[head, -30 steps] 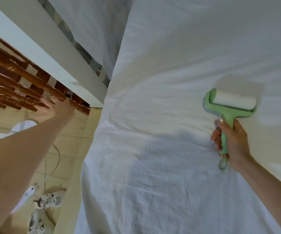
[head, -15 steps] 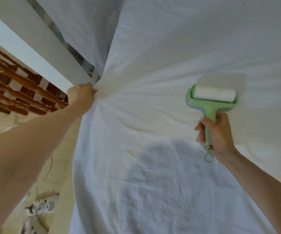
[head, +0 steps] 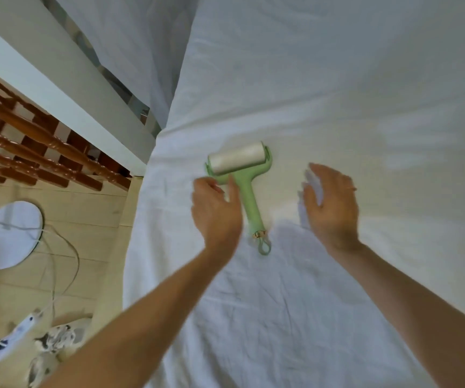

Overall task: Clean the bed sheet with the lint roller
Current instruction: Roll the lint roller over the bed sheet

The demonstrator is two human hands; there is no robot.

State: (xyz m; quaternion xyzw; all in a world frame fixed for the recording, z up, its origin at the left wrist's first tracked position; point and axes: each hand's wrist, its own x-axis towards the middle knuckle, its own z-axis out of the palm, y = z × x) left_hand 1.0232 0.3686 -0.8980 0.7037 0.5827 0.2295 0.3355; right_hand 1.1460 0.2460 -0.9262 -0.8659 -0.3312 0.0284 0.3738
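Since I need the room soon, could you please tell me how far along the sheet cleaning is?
Done: unclear; the bed sheet shows no obvious lint. In hand: nothing; the lint roller lies on the sheet between the open left hand and right hand. Left: probably picking it up and rolling.

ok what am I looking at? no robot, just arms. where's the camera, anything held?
No machine: a person works with two bare hands. The single camera is worn on the head and looks forward and down, so both arms enter from the bottom. The white surface is the bed sheet. On it lies the green lint roller, drum away from the person, handle pointing back. Nothing is held. The left hand is just left of the handle, fingers relaxed; it is blurred, so I cannot tell if it touches. The right hand is open, right of the roller and apart from it. Left of the bed: a wooden railing and shoes on the floor.
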